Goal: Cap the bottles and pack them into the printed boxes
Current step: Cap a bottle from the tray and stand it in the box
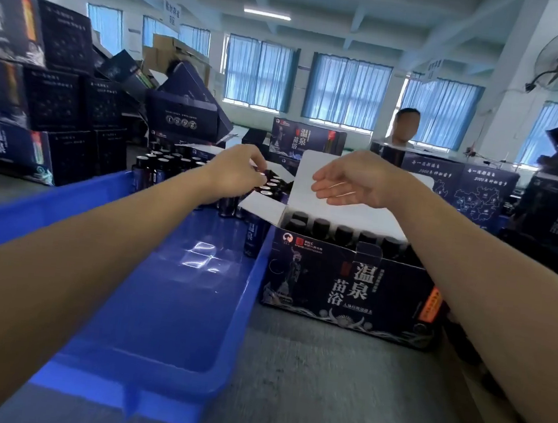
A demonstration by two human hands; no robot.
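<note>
bottles (271,185) stood upright at 12 o'clock end of tub (158,302) | left hand (236,176) nearer, curled over tops at its 3 o'clock, grip cannot be told | right hand (352,184) held relaxed, empty; printed box (349,280) at its 6 o'clock

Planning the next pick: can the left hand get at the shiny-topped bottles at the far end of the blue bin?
Probably yes. The left hand is right over those bottles, fingertips at their tops, nothing between. The box flap lies beside them, not over them.
</note>
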